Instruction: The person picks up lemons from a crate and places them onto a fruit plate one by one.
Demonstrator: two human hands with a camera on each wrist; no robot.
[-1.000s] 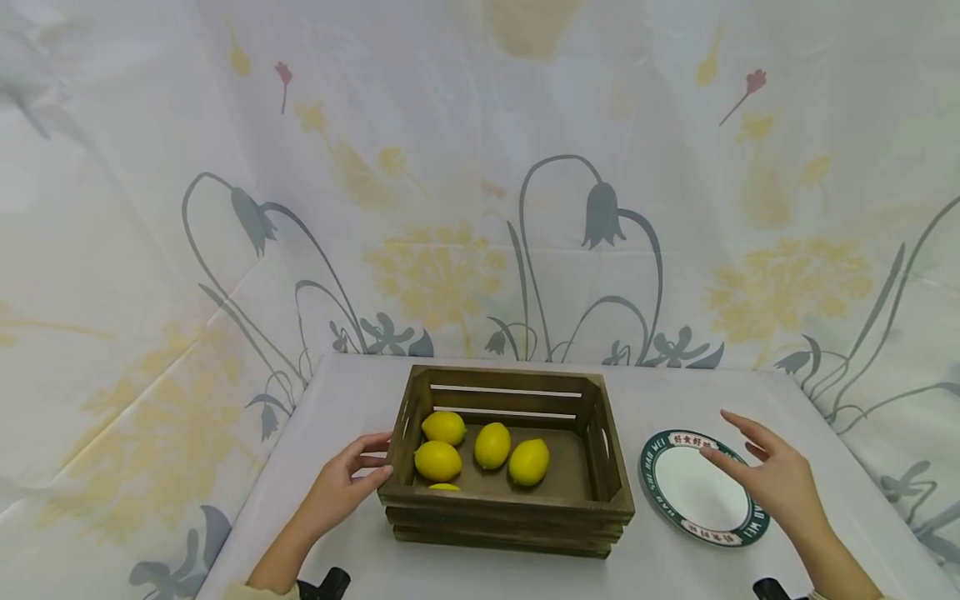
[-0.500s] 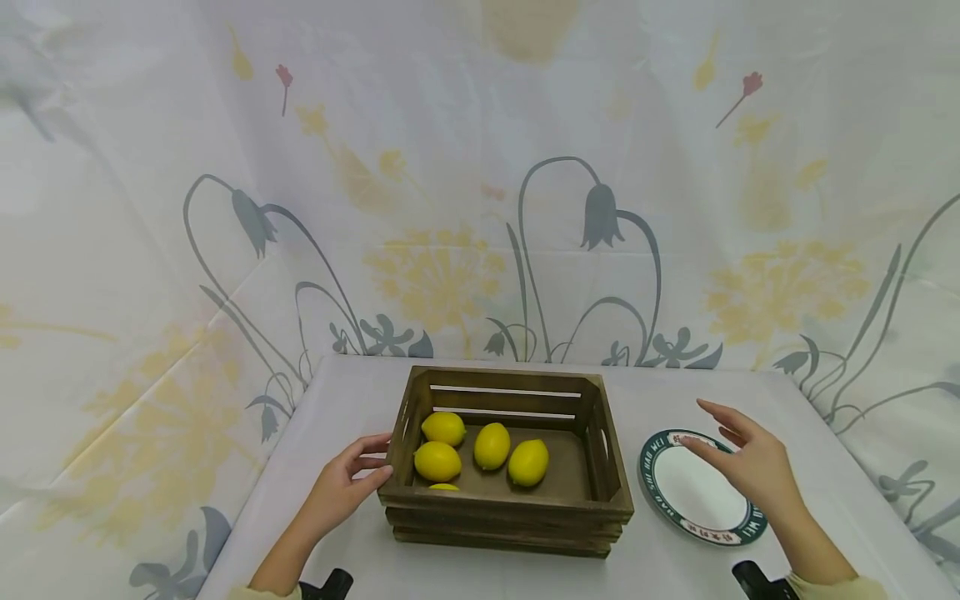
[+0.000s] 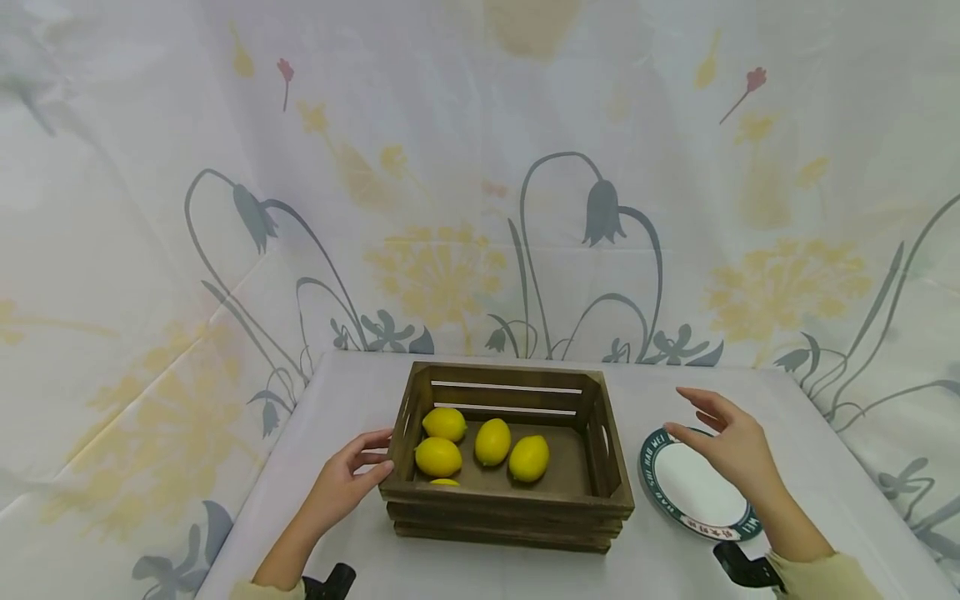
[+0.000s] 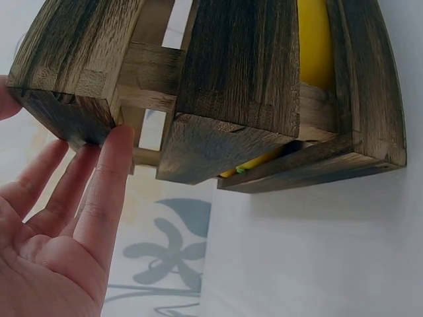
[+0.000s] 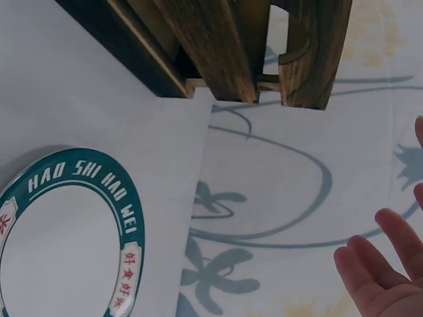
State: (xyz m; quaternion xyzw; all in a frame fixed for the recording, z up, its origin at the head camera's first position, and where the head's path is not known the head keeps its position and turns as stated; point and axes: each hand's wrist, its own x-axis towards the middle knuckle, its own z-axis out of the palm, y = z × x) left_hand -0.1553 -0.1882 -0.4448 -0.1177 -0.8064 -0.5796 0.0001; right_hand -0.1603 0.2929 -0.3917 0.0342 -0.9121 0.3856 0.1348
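A brown wooden slatted crate stands in the middle of the table with several yellow lemons inside, mostly toward its left half. One lemon is largely hidden behind the front wall. My left hand touches the crate's left side near the front corner. In the left wrist view, its nearly straight fingers rest against the end of the upper slat. My right hand is held in the air over a round white plate with a green lettered rim, thumb and fingers spread apart with nothing between them.
A white cloth covers the table. Behind it hangs a pale curtain with grey and yellow flower prints. The plate lies to the right of the crate, with a strip of cloth between them.
My right hand has moved left and slightly away from me over the plate, toward the crate. The left hand, crate, lemons and plate have stayed in place.
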